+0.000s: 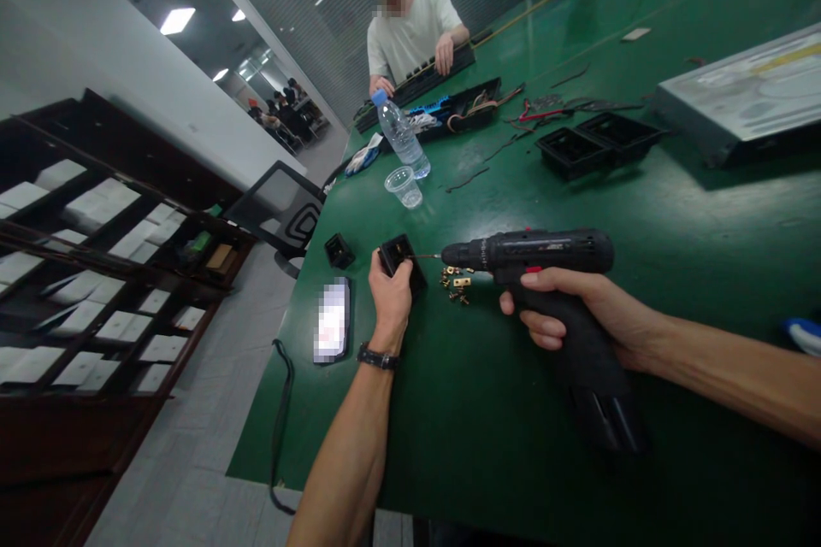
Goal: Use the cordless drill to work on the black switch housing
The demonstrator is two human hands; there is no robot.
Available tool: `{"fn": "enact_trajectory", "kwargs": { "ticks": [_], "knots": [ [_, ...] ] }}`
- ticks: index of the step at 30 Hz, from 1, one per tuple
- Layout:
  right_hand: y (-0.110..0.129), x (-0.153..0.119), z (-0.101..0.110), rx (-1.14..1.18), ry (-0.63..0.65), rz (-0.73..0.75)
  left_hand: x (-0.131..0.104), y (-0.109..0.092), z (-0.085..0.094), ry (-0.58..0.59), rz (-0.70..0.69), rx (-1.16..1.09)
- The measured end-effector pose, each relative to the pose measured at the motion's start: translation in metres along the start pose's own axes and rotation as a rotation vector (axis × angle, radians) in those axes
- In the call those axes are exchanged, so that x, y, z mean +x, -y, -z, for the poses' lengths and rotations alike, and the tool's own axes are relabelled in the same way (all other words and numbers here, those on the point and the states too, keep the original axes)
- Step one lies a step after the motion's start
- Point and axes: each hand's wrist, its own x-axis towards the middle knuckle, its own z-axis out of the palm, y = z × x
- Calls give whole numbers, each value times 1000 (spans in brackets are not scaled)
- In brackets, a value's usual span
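Observation:
My right hand (568, 308) grips the handle of a black cordless drill (545, 252), its index finger by the red trigger. The drill's long thin bit (423, 256) points left and reaches into the open side of a small black plastic box (420, 278). My left hand (391, 295) is closed round that box, tilting it toward the bit; a brass-coloured bit of metal shows inside. Just right of the box, small screws and brass pieces (460, 283) lie on the green table (487, 427). Another small black box (339, 250) sits left of my left hand.
A phone (332, 320) and a black strap (280, 419) lie near the left edge. Beyond stand a plastic cup (404, 188) and water bottle (401, 137). Black trays (596, 145) and a metal case (744, 94) are at right. A person (414, 26) works across the table.

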Motion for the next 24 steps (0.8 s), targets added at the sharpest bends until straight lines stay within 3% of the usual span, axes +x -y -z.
{"fn": "enact_trajectory", "kwargs": {
  "ticks": [24],
  "knots": [
    [2, 0, -1, -7, -10, -11, 0, -1, 0, -9, -3, 36]
  ]
}}
